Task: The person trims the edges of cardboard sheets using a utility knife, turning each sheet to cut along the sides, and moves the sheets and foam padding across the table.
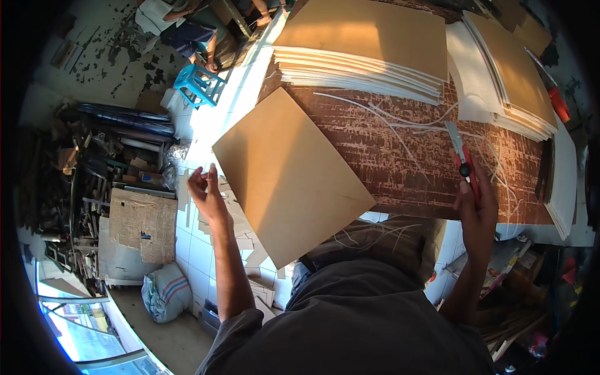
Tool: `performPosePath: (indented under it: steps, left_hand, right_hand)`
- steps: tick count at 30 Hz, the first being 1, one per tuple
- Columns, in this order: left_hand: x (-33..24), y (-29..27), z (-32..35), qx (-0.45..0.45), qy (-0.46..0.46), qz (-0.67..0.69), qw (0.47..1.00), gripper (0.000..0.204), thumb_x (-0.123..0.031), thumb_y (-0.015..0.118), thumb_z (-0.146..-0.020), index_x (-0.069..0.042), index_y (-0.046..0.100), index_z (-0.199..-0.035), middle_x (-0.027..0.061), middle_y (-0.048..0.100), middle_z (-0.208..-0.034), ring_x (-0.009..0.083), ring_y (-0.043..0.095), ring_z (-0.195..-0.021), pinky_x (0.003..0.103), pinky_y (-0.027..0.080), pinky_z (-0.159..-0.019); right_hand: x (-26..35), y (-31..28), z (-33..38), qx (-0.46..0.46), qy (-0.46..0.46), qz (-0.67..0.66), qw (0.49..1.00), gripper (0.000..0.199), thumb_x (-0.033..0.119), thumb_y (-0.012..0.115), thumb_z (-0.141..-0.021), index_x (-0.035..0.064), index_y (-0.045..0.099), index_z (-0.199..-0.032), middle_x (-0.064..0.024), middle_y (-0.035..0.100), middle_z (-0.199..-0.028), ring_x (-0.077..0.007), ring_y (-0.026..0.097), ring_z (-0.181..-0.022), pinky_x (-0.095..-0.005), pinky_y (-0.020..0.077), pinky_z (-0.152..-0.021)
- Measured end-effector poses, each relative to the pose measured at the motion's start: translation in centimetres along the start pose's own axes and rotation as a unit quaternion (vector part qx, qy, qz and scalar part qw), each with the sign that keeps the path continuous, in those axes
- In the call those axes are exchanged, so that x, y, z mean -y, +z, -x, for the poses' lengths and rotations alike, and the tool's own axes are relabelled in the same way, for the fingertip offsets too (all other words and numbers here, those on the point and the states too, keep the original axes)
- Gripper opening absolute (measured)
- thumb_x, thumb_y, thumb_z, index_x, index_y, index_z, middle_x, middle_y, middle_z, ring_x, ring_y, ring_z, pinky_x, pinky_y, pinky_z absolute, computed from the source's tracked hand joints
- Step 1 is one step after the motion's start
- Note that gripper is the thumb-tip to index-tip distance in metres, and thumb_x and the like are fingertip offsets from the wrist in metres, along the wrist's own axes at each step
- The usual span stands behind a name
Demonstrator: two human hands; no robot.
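Observation:
My right hand (478, 203) is closed around a red and black utility knife (465, 165), its metal blade pointing away over the table. A tan rectangular board (290, 175) lies turned at an angle, its left part reaching past the table's edge. Just off that board's left side, my left hand (209, 197) is raised with its fingers curled in; what they hold, if anything, is too small to make out. Thin white strips (400, 128) lie curled on the worn brown table (375, 169), partly beneath my right hand. More thin strips (375, 234) rest over my lap.
Stacked tan boards with white edges (369, 37) stand at the table's far side, with another stack (515, 69) at right. A red-handled tool (558, 103) lies beside it. A blue stool (199, 84) and a seated person are far left. Board scraps and a sack (167, 292) lie on the floor.

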State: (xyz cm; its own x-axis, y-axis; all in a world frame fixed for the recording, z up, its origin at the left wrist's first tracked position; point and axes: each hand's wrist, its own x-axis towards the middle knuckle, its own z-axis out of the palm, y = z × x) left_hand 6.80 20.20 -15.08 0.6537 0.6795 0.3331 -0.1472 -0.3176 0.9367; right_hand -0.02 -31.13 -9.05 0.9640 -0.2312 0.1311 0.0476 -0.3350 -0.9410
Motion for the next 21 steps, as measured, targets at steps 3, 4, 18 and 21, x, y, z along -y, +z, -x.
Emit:
performPosePath:
  steps: [3, 4, 18, 21]
  left_hand:
    - [-0.7, -1.3, 4.3, 0.039, -0.191, 0.008, 0.981, 0.049, -0.039, 0.072, -0.103, 0.003, 0.059, -0.124, 0.0057, 0.064, -0.107, 0.0126, 0.061, -0.090, 0.029, 0.049, -0.081]
    - [-1.6, -1.4, 5.5, 0.088, -0.256, 0.031, 0.962, 0.049, -0.042, 0.068, -0.105, 0.003, 0.061, -0.122, 0.0077, 0.066, -0.111, 0.0139, 0.064, -0.094, 0.031, 0.051, -0.083]
    - [-3.8, -3.9, 3.5, 0.174, -0.266, 0.207, 0.925, 0.026, -0.019, 0.064, -0.106, 0.002, 0.067, -0.121, 0.0125, 0.075, -0.113, 0.0184, 0.073, -0.098, 0.032, 0.059, -0.087]
    - [-4.0, -6.7, -0.4, 0.229, -0.199, 0.196, 0.932, 0.026, -0.019, 0.063, -0.108, -0.001, 0.068, -0.125, 0.0092, 0.075, -0.116, 0.0168, 0.072, -0.105, 0.031, 0.057, -0.094]
  right_hand:
    - [-0.2, 0.5, -0.4, -0.012, -0.005, -0.019, 1.000, 0.051, 0.008, 0.058, -0.108, 0.0051, 0.049, -0.158, -0.0045, 0.065, -0.116, -0.0060, 0.054, -0.075, -0.0233, 0.0472, -0.068]
    - [-0.2, 0.7, -0.5, -0.005, -0.007, -0.020, 1.000, 0.051, 0.008, 0.058, -0.108, 0.0051, 0.049, -0.158, -0.0045, 0.065, -0.116, -0.0060, 0.054, -0.075, -0.0233, 0.0472, -0.068]
    - [0.6, 1.4, -0.2, 0.020, -0.029, -0.045, 0.998, 0.049, 0.007, 0.055, -0.108, 0.0044, 0.049, -0.157, -0.0098, 0.068, -0.130, -0.0052, 0.055, -0.076, -0.0237, 0.0494, -0.069]
    - [-0.4, 0.3, 0.2, 0.009, -0.017, -0.051, 0.998, 0.049, 0.006, 0.055, -0.108, 0.0039, 0.049, -0.156, -0.0089, 0.068, -0.128, -0.0054, 0.055, -0.076, -0.0242, 0.0497, -0.070]
